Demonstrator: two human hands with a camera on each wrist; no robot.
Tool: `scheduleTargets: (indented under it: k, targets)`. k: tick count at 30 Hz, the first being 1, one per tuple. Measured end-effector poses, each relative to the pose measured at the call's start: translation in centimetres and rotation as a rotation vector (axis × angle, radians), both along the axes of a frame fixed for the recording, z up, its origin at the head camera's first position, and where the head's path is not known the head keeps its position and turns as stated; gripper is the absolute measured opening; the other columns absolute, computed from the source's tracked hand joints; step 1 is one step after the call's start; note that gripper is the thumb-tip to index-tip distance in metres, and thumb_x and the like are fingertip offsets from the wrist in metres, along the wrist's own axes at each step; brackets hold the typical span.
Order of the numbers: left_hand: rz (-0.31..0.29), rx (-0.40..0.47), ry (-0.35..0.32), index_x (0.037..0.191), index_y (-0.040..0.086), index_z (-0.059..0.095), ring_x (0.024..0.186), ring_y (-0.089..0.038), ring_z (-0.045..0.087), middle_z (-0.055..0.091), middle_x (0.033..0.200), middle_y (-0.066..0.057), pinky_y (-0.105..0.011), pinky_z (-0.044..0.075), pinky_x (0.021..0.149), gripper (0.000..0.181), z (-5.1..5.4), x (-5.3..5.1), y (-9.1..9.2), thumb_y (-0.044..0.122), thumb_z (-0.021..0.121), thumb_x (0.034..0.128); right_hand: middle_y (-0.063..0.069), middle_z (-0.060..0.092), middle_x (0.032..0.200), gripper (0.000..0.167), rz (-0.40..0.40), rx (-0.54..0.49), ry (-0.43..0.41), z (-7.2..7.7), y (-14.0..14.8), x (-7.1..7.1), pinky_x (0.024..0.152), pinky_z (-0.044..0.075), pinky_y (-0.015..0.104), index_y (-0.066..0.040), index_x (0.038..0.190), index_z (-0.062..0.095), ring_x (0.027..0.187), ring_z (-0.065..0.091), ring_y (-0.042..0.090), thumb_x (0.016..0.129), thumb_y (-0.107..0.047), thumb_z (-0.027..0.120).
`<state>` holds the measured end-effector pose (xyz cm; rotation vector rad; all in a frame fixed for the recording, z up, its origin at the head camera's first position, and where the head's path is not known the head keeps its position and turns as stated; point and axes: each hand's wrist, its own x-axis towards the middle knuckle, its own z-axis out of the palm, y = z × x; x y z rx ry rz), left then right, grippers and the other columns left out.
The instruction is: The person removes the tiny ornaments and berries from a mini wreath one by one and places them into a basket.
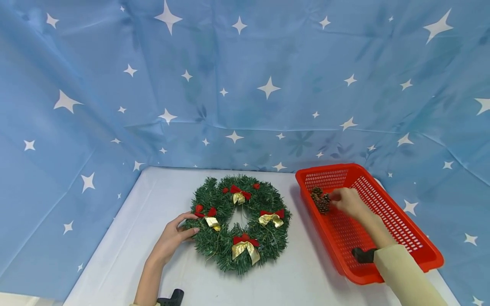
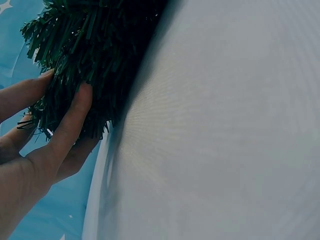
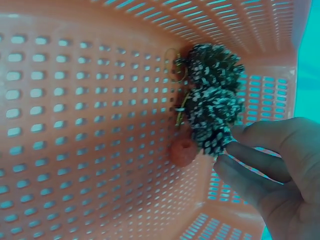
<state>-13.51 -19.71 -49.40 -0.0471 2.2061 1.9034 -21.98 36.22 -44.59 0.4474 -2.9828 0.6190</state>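
A green wreath (image 1: 269, 195) lies on the white table, bearing several red-and-gold bows (image 1: 245, 246) and small red berries. My left hand (image 1: 172, 238) grips the wreath's left edge, its thumb and fingers spread around the foliage (image 2: 95, 60). Inside the red basket (image 1: 337, 263), my right hand (image 1: 350, 204) pinches the tip of a pine cone (image 3: 215, 110) between thumb and fingers. Another pine cone (image 3: 212, 62) touches it, and both lie against the basket's wall. Beside them sits a small red ball (image 3: 183, 151) with a dimple. Gold loops of cord (image 3: 181, 112) hang near the cones.
The basket stands on the right side of the white table (image 1: 153, 204), its perforated walls rising around my right hand. A blue cloth (image 1: 229, 106) with white stars hangs behind the table and along both sides.
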Motion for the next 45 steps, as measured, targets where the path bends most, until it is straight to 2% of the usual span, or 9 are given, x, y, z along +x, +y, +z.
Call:
scheduleTargets:
  k: [4,11,20,24,31,38,41,45]
  targets:
    - [0.001,0.000,-0.003,0.136,0.008,0.060,0.126,-0.036,0.061,0.022,0.169,-0.017,-0.040,0.060,0.090,0.042,0.0,0.1,-0.2,0.012,0.073,0.0963,0.021,0.075,0.088,0.013,0.011,0.000,0.017,0.7,-0.7,-0.1,0.068,0.060,0.049,0.009,0.098,0.075,0.079,0.071,0.036,0.086,0.003,0.072]
    - [-0.001,0.010,0.000,0.136,0.008,0.060,0.112,-0.030,0.066,0.021,0.169,-0.017,-0.040,0.060,0.088,0.043,-0.1,-0.1,-0.2,0.013,0.074,0.0956,0.014,0.076,0.088,0.011,0.007,-0.002,0.015,2.2,-1.8,-0.2,0.065,0.059,0.042,0.003,0.100,0.077,0.076,0.070,0.026,0.090,-0.002,0.072]
    - [-0.002,0.023,0.001,0.136,0.007,0.060,0.106,-0.027,0.068,0.021,0.169,-0.018,-0.040,0.061,0.087,0.044,-0.2,-0.1,-0.1,0.012,0.074,0.0950,0.018,0.077,0.095,0.018,0.021,-0.028,0.086,3.8,-3.1,-0.2,0.060,0.053,0.032,0.004,0.106,0.077,0.069,0.065,0.016,0.090,-0.004,0.075]
    - [-0.004,0.025,0.004,0.137,0.007,0.059,0.107,-0.027,0.068,0.022,0.169,-0.017,-0.041,0.061,0.087,0.044,-0.3,-0.1,-0.1,0.012,0.074,0.0951,0.016,0.078,0.094,0.017,0.040,-0.015,0.128,4.4,-3.8,-0.3,0.060,0.051,0.031,0.003,0.105,0.078,0.066,0.064,0.014,0.090,-0.004,0.076]
    - [-0.005,0.022,0.007,0.136,0.007,0.059,0.108,-0.028,0.068,0.021,0.169,-0.019,-0.041,0.061,0.087,0.043,-0.3,-0.1,-0.1,0.012,0.073,0.0958,0.018,0.078,0.096,0.021,0.068,-0.012,0.157,5.7,-5.0,0.2,0.063,0.054,0.034,0.003,0.107,0.077,0.072,0.066,0.018,0.088,-0.004,0.078]
    - [-0.004,0.033,0.003,0.136,0.007,0.059,0.106,-0.028,0.068,0.021,0.169,-0.017,-0.042,0.061,0.087,0.042,-0.3,-0.2,-0.1,0.011,0.072,0.0964,0.019,0.077,0.098,0.024,0.087,-0.036,0.169,7.0,-6.1,0.5,0.057,0.043,0.027,0.003,0.110,0.076,0.053,0.049,0.008,0.087,0.000,0.078]
    - [-0.003,0.030,0.002,0.136,0.008,0.059,0.104,-0.027,0.068,0.022,0.168,-0.017,-0.041,0.061,0.087,0.042,-0.3,-0.2,-0.1,0.011,0.072,0.0964,0.019,0.077,0.100,0.023,0.097,-0.032,0.181,7.3,-6.6,0.6,0.062,0.050,0.031,0.003,0.110,0.077,0.059,0.057,0.012,0.087,-0.001,0.078]
    - [-0.002,0.030,-0.001,0.136,0.008,0.059,0.102,-0.027,0.068,0.022,0.168,-0.018,-0.041,0.061,0.086,0.042,-0.3,-0.2,-0.1,0.011,0.072,0.0964,0.019,0.077,0.103,0.023,0.114,-0.019,0.205,7.6,-7.1,0.5,0.074,0.058,0.046,0.003,0.109,0.077,0.081,0.069,0.026,0.087,-0.002,0.079]
